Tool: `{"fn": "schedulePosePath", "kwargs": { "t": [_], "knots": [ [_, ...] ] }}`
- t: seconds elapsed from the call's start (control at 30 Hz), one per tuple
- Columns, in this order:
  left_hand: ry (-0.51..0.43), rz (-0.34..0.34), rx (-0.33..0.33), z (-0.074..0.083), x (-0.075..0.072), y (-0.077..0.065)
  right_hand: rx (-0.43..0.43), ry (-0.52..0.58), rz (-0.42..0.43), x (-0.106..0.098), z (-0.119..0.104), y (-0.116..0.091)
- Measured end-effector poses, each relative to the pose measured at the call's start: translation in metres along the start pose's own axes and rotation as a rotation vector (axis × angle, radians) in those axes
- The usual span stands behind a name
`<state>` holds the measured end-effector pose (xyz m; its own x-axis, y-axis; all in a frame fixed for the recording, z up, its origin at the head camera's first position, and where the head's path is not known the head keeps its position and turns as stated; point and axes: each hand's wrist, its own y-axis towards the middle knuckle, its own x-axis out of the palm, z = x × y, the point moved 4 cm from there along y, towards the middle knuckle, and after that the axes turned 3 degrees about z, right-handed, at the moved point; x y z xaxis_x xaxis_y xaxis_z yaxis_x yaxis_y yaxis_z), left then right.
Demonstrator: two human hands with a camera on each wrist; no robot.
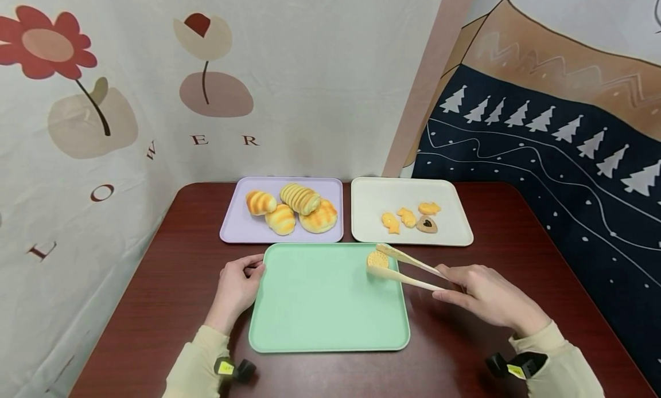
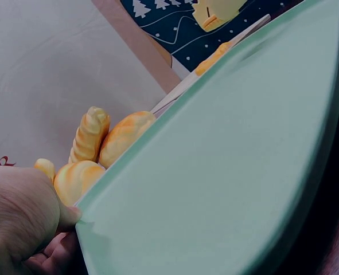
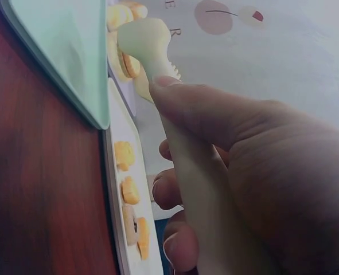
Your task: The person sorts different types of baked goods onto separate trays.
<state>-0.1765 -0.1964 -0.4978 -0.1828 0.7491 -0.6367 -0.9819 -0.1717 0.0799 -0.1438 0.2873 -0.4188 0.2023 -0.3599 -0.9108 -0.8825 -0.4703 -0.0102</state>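
Observation:
My right hand (image 1: 482,295) holds pale cream tongs (image 1: 408,279), thumb on one arm and fingers round the other. Between the tong tips is a round yellow biscuit (image 1: 377,260) dotted with small holes, held over the far right part of a mint green tray (image 1: 330,306). In the right wrist view one broad tong tip (image 3: 149,40) partly hides the biscuit. My left hand (image 1: 238,288) grips the green tray's left edge near its far corner; in the left wrist view the thumb lies at the rim and the fingers curl below.
Behind on the left, a lilac tray (image 1: 232,214) bears several bread rolls (image 1: 301,199). To its right stands a white tray (image 1: 372,203) with several small fish-like yellow biscuits (image 1: 391,222) and a brown biscuit (image 1: 427,224) with a dark heart. Printed cloth (image 1: 320,100) hangs behind the dark red table (image 1: 170,260).

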Motion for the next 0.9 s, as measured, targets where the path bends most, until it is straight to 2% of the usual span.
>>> {"fn": "schedulePosePath", "kwargs": {
  "t": [0.63, 0.9],
  "knots": [
    [-0.008, -0.003, -0.01, 0.0, -0.001, -0.001, 0.04, 0.039, 0.015, -0.002, 0.013, 0.028],
    [-0.003, 0.002, -0.004, 0.0, 0.0, 0.0, 0.082, 0.04, 0.022, -0.002, 0.02, 0.039]
  ]
}}
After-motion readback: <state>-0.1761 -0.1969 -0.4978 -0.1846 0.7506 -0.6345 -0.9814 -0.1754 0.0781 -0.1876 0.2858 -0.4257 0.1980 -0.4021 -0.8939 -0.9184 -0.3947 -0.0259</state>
